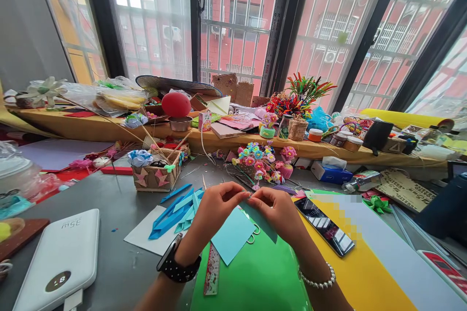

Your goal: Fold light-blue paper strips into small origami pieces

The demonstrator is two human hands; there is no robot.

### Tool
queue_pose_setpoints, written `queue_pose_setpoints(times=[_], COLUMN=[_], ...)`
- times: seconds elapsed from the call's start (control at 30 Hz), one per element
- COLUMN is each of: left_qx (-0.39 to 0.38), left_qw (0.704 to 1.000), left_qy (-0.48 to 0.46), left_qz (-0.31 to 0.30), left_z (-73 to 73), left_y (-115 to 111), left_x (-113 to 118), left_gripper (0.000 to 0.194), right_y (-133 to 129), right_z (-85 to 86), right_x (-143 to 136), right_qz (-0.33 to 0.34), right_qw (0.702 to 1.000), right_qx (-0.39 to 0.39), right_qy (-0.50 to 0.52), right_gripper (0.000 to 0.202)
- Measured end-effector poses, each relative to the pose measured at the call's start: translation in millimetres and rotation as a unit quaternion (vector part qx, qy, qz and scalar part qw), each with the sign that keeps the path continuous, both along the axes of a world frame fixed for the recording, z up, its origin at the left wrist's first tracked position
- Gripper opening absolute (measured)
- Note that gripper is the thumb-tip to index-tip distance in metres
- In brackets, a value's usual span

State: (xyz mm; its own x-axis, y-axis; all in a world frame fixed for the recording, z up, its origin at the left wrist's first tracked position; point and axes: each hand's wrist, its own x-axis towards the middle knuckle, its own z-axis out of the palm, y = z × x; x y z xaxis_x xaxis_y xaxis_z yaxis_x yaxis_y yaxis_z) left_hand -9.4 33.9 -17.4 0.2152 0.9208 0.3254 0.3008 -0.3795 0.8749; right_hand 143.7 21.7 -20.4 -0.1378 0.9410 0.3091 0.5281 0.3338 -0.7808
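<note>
Teal paper [265, 224] slants rightward toward the near edge of the surface [118, 257]; left hand [223, 206] and right hand [278, 210] pinch its far end.

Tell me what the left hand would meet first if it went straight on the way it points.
The left hand would probably meet the right hand first, near the blue paper they hold; depth there is unclear.

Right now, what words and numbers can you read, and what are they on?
"35w", upside down, on the white power bank.
Maybe "18" on its little screen; I can't be sure.
Too small or blurred to read: the writing on the phone, ruler, tan card, bottle and window frame.
</note>
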Motion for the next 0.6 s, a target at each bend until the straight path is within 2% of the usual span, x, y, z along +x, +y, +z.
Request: queue_pose_setpoints(times=[0.27,0.4,0.6], left_qx=[0.060,0.088,0.038], left_qw=[0.996,0.991,0.988], left_qy=[0.012,-0.011,-0.103], left_qz=[0.062,0.102,0.106], left_z=[3.2,3.9,5.8], left_y=[-5.0,-3.8,-1.7], left_x=[2.3,-0.6,-4.6], left_gripper=[0.014,0.014,0.019], right_y=[2.7,1.8,0.8], right_z=[-0.6,2.0,2.1], right_x=[0.9,5.6,6.9], right_qz=[0.027,0.027,0.025], right_qw=[0.998,0.997,0.995], right_qx=[-0.019,-0.027,-0.034], right_qy=[0.047,0.063,0.089], right_gripper=[0.022,0.023,0.023])
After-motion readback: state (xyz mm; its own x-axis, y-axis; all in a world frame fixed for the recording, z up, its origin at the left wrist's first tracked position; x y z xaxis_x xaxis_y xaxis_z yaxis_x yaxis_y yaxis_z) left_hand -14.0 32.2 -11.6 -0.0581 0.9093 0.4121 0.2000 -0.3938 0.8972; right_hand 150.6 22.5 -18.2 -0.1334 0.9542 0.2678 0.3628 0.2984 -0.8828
